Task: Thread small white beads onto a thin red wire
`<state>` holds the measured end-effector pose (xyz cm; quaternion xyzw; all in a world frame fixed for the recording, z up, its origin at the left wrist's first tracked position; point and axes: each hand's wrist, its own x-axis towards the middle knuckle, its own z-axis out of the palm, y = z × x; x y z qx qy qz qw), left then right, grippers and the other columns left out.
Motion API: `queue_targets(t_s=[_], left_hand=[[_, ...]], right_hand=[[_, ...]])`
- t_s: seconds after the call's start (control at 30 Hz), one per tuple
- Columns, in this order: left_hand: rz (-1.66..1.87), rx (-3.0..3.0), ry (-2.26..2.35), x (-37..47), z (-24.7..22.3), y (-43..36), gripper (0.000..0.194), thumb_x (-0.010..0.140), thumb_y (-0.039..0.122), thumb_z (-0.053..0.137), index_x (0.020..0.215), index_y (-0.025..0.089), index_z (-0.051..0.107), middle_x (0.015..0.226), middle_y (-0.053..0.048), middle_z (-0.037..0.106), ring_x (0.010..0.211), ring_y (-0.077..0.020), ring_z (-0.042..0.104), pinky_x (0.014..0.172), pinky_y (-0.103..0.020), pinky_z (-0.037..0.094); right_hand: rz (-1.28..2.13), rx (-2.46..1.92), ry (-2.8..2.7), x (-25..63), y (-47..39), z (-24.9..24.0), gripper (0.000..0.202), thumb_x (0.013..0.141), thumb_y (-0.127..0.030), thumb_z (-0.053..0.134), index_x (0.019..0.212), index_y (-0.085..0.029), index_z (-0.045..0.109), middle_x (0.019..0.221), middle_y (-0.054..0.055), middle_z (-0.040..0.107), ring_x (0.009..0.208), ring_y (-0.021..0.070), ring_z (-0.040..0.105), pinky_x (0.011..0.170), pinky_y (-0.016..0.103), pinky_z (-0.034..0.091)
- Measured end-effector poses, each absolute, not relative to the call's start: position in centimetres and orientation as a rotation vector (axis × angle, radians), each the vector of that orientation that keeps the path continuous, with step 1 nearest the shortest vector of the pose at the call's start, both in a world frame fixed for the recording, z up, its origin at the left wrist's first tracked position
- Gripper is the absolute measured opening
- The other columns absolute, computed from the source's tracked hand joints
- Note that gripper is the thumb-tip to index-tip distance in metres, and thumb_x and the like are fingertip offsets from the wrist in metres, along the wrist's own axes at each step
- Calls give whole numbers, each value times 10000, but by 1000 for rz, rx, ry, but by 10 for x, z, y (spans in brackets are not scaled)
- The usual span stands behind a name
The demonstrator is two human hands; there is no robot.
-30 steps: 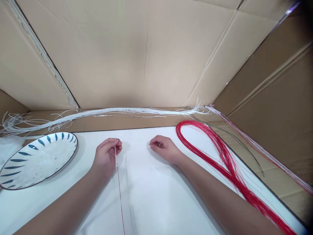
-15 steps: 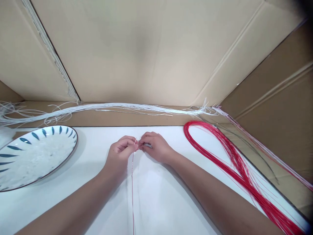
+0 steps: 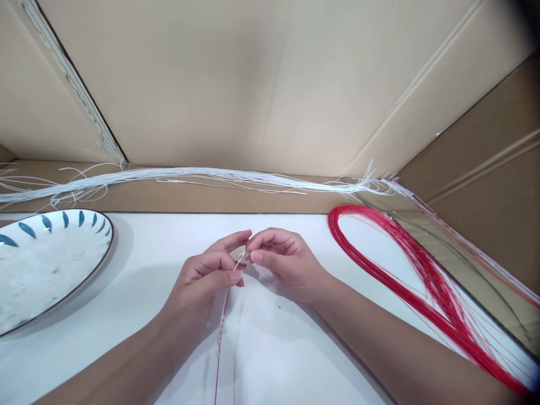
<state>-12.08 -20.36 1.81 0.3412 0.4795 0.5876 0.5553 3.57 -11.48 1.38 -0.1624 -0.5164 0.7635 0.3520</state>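
Between thumb and fingers, my left hand (image 3: 213,270) pinches a thin red-and-white cord (image 3: 221,326) near its upper end. The cord's pale tip pokes out past the fingertips, and its red length runs down over the white table toward me. White sections, perhaps knots or small beads, show on the cord below the hand. Close by on the right, my right hand (image 3: 282,256) is closed in a pinch, its fingertips beside the cord's tip. Whatever lies between those fingertips is too small to make out.
An oval plate (image 3: 63,292) with blue leaf marks, holding small clear bits, stands at left. A looped bundle of red cords (image 3: 371,270) lies at right. White cords (image 3: 202,174) stretch along the back before cardboard walls (image 3: 202,84). The white table (image 3: 291,354) lies beneath.
My right hand has turned so its thumb and palm side show more. The left fingers have spread slightly around the cord, whose lower part now slants left. The camera view has shifted a little.
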Motion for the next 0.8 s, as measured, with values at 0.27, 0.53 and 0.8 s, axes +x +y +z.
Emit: queue_targets(t_s=[0.27, 0.53, 0.8], left_hand=[[1257, 801, 1066, -119, 29, -211, 195, 750, 219, 708, 555, 236, 717, 1495, 1, 604, 1364, -362, 482, 1072, -479, 353], [1235, 812, 1101, -118, 28, -209, 202, 758, 226, 714, 556, 237, 713, 1405, 12, 593, 1166, -273, 544, 987, -404, 406], [1227, 809, 1112, -119, 27, -209, 190, 756, 210, 724, 567, 233, 717, 1429, 24, 585, 1104, -246, 560, 929, -376, 432]], right_hand=[[2166, -406, -1174, 38, -114, 14, 66, 808, -228, 879, 839, -190, 834, 801, 16, 787, 746, 103, 717, 723, 235, 572], [2170, -310, -1249, 36, -116, 14, 61, 889, -241, 808, 903, -190, 839, 842, 29, 743, 723, 130, 679, 663, 294, 569], [2186, -330, -1236, 36, -117, 12, 65, 870, -242, 830, 906, -191, 846, 840, 39, 752, 784, 133, 675, 716, 291, 554]])
